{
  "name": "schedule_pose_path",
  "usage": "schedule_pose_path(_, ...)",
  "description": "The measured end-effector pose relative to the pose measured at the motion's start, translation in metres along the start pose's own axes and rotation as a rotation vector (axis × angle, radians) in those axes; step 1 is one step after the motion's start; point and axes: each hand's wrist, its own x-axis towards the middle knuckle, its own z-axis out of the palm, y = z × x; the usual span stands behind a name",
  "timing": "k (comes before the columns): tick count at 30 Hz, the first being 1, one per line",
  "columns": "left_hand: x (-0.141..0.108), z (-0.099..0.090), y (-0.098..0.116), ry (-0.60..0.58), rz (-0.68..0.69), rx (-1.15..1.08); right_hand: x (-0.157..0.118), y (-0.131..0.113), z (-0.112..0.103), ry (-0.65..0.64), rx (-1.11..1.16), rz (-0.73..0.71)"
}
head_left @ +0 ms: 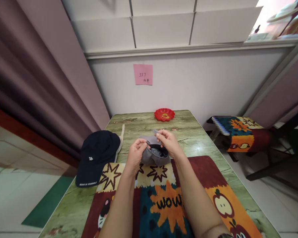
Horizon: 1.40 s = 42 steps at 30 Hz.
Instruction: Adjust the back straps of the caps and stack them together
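A grey cap (154, 160) rests at the back edge of the colourful mat, its dark, patterned inside facing up toward me. My left hand (137, 150) pinches the cap's strap end with a small dark buckle, on the left of the opening. On the other side, my right hand (169, 142) grips the free grey strap end between thumb and fingers, its tip pointing up. The two strap ends are apart. To the left lies a navy cap (99, 152) with white lettering on its brim and a pale strap sticking up behind it.
A red scalloped dish (164, 114) stands at the back of the green marbled table (196, 138). The printed mat (161, 205) lies under my forearms. A pink note (143, 74) is on the wall. A stool (243, 132) with a similar cover stands at right; a curtain (52, 66) hangs at left.
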Motion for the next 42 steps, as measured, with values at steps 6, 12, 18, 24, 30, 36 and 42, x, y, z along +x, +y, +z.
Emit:
schedule_pose_path(6, 0.004, -0.005, -0.026, -0.009, 0.035, -0.024, 0.007, 0.042, -0.008, -0.229, 0.107, 0.182)
schedule_pose_path(12, 0.004, -0.011, -0.058, -0.038, -0.013, -0.079, -0.011, 0.075, -0.012, -0.166, 0.22, 0.234)
schedule_pose_path(18, 0.003, -0.016, -0.081, -0.041, -0.031, -0.114, -0.035, 0.098, -0.012, -0.038, 0.232, 0.187)
schedule_pose_path(24, 0.003, -0.025, -0.092, 0.008, -0.007, -0.131, -0.037, 0.103, -0.009, -0.014, 0.201, 0.155)
schedule_pose_path(30, 0.001, -0.024, -0.1, 0.001, 0.058, -0.034, -0.039, 0.104, -0.005, 0.007, 0.123, 0.137)
schedule_pose_path(36, -0.004, -0.02, -0.1, 0.014, 0.204, 0.151, -0.04, 0.103, 0.0, 0.048, 0.108, 0.13)
schedule_pose_path(42, -0.011, -0.015, -0.096, 0.038, 0.549, 0.598, -0.037, 0.1, -0.003, 0.082, 0.235, 0.161)
